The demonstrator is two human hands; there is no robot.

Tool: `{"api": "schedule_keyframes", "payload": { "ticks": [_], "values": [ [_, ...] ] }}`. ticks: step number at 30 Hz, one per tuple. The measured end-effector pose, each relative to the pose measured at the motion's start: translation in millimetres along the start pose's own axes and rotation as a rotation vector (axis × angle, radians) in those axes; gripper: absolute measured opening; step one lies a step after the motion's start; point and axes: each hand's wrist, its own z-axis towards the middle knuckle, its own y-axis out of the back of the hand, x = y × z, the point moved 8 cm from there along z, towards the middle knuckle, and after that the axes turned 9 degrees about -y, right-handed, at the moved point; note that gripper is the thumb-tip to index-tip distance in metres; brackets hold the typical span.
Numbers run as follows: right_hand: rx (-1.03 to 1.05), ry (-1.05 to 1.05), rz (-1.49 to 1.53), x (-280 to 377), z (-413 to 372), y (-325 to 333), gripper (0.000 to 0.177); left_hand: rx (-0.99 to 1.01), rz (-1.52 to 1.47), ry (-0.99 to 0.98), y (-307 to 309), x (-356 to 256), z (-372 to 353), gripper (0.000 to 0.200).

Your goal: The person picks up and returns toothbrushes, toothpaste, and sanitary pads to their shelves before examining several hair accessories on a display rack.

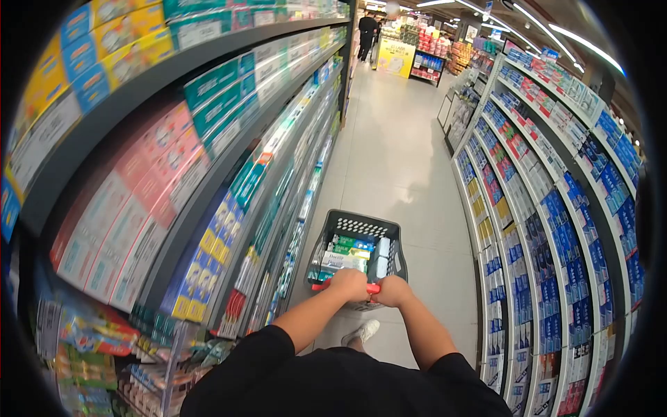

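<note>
Both of my hands are closed on the red handle (319,285) of a dark grey shopping basket (399,240). My left hand (348,284) grips toward the handle's middle, and my right hand (394,291) wraps its right end. Inside the basket lie several toothpaste boxes: a green one (342,240) at the far side and white ones (343,261) nearer me. Pale blue-grey packages (379,259) stand along the right inner wall. My hands cover part of the basket's near rim.
Shelves of boxed goods (160,156) line the left side closely. More shelves (549,208) with blue and red boxes run along the right. Tiled floor (396,139) stretches ahead to a yellow display stand (394,57), with a person in black (367,31) beside it.
</note>
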Motion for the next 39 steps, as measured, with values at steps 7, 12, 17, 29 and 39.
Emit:
{"api": "schedule_keyframes", "payload": {
  "ticks": [7,12,17,29,39],
  "values": [
    [-0.029,0.066,-0.013,-18,87,42,0.037,-0.002,0.019,0.041,34,39,89,0.042],
    [0.04,0.086,-0.039,-25,146,75,0.037,-0.01,0.057,0.036,64,63,141,0.043],
    [0.07,0.124,-0.002,-32,206,103,0.037,-0.034,0.056,0.036,88,92,192,0.039],
    [0.038,0.13,-0.024,-52,344,175,0.042,-0.07,0.033,-0.034,155,148,320,0.032],
    [0.134,0.119,0.111,-74,465,233,0.035,-0.144,-0.061,-0.214,209,195,425,0.032]
  ]
}}
